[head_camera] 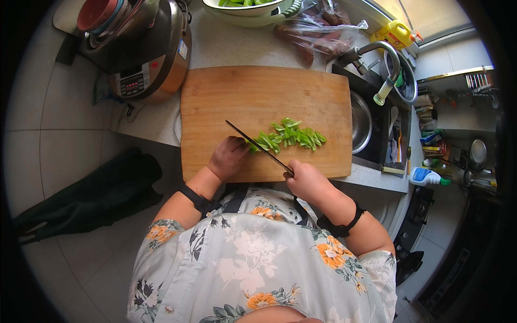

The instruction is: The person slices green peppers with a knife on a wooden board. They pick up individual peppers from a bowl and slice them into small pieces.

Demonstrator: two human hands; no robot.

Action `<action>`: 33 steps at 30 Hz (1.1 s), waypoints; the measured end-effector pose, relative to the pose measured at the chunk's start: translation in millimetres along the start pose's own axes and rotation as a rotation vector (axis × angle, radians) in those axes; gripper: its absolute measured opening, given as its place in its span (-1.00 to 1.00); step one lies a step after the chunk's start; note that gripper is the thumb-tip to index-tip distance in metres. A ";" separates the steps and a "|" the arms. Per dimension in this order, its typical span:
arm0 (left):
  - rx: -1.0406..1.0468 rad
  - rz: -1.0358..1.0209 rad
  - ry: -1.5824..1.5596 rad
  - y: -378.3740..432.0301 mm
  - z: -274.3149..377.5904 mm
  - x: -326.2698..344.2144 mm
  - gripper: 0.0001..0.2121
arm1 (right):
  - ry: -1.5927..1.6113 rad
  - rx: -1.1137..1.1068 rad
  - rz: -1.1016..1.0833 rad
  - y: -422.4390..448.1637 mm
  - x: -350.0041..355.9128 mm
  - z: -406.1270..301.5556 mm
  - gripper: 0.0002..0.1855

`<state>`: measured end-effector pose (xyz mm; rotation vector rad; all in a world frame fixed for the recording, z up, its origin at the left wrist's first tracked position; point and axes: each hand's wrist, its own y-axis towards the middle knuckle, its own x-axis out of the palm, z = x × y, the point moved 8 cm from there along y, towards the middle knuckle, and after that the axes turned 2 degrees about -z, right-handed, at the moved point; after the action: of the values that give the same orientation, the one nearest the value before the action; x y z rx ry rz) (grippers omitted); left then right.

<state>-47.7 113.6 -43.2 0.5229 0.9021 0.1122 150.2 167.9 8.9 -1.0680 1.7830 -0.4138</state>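
My right hand grips the handle of a kitchen knife, seen almost edge-on as a dark line slanting up to the left. Its blade stands over a wooden cutting board. Close against the blade's left side, my left hand holds down a piece of green pepper with curled fingers; most of that piece is hidden under them. Sliced green pepper lies in a loose row on the board, right of the blade.
A multicooker with stacked bowls stands left. Behind the board are a bowl of green peppers and a plastic bag of reddish-brown roots, perhaps sweet potatoes. A sink with a faucet adjoins the board's right side.
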 end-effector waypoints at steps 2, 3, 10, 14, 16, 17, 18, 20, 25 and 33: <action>0.026 -0.010 0.021 -0.4 0.0 0.2 -0.75 | -0.019 -0.013 0.009 3.0 -1.4 -1.7 -0.76; 0.040 -0.016 0.030 -0.2 0.4 0.8 -0.74 | -0.029 -0.024 0.016 5.0 -1.3 -1.3 -0.75; 0.085 -0.041 0.105 -6.7 1.0 9.3 -0.78 | -0.113 -0.074 -0.009 22.9 -6.2 -12.9 -0.76; 0.103 -0.029 0.162 -10.2 3.0 9.3 -0.80 | -0.178 -0.133 0.002 35.7 -16.4 -17.1 -0.76; 0.110 -0.034 0.184 -12.2 3.4 8.9 -0.80 | -0.204 -0.134 -0.032 37.7 -27.2 -21.2 -0.76; 0.106 -0.041 0.186 -13.5 2.9 9.4 -0.81 | -0.193 -0.119 -0.043 39.6 -28.2 -19.1 -0.77; 0.102 -0.047 0.189 -14.3 2.3 10.0 -0.81 | -0.184 -0.105 -0.053 41.3 -29.5 -17.1 -0.77; 0.089 -0.070 0.195 -16.9 0.6 10.8 -0.81 | -0.165 -0.086 -0.063 41.9 -30.5 -13.3 -0.77; 0.051 -0.085 0.153 -16.8 -1.1 10.0 -0.79 | -0.142 -0.092 -0.054 42.3 -23.5 3.0 -0.77; 0.096 -0.073 0.089 -0.5 8.0 1.2 -0.72 | -0.176 -0.141 -0.133 44.5 -41.3 8.9 -0.75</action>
<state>-40.9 110.4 -40.2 0.5766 1.0158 0.0259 142.2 227.8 -2.1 -1.2866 1.6094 -0.2684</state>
